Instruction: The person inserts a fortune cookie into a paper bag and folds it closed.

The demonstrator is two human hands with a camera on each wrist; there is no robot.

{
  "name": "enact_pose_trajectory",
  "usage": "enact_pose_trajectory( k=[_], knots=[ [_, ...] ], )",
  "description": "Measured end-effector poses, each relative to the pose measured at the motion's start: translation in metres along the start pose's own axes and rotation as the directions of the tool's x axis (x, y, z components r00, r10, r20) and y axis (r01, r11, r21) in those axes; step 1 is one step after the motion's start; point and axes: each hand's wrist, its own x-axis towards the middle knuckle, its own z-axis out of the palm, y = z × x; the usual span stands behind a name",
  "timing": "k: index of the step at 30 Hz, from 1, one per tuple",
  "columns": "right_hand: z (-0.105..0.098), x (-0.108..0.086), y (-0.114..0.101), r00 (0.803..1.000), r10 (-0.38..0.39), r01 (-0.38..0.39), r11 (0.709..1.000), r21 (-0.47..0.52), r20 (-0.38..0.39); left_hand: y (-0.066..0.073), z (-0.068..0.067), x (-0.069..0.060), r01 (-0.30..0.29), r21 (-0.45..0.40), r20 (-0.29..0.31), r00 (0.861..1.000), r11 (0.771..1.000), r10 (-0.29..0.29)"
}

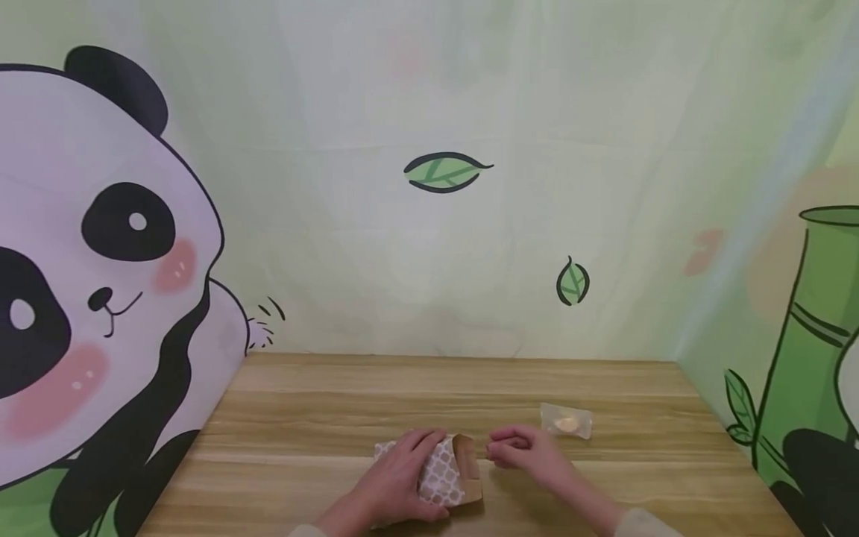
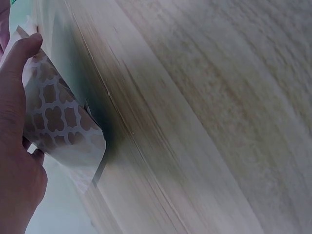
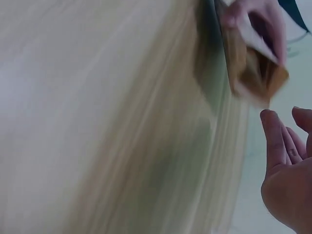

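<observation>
In the head view, a white-patterned box (image 1: 443,477) is seen at the bottom centre of the frame, laid on the wooden counter (image 1: 302,403) and grasped from above by the left hand (image 1: 403,477); its brown open end is turned rightward. Just beside that end, the right hand (image 1: 530,455) is held with fingers loosely bent and nothing visibly gripped. A clear packet (image 1: 567,423) is placed beyond the right hand, right of centre, with something pale orange inside. In the left wrist view, the box is shown at the left edge, clasped by the left hand. In the right wrist view, the blurred open end is seen at upper right; below it, the right hand's fingers are extended, and whether the flap is touched cannot be told.
</observation>
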Motion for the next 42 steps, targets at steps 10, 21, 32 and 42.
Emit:
enact_pose_trajectory(
  k=[10, 21, 32, 42],
  knots=[
    [-0.087, -0.015, -0.002, 0.977, -0.214, 0.155, 0.667, -0.729, 0.011, -0.001, 0.000, -0.003, -0.008, -0.008, 0.032, 0.999, 1.000, 0.008],
    [-0.125, -0.006, 0.020, 0.982, -0.182, 0.116, 0.399, -0.910, 0.045, 0.000, -0.001, -0.003, -0.021, 0.010, 0.045, 0.999, 1.000, 0.021],
    [-0.128, -0.008, 0.040, 0.949, -0.290, 0.214, 0.321, -0.922, 0.119, 0.000, -0.002, -0.002, -0.030, 0.028, 0.036, 0.999, 0.999, 0.029],
    [-0.100, -0.029, 0.037, 0.941, -0.327, 0.221, 0.402, -0.889, 0.086, -0.001, -0.002, 0.002, -0.033, 0.042, 0.057, 0.998, 0.999, 0.030]
  ],
)
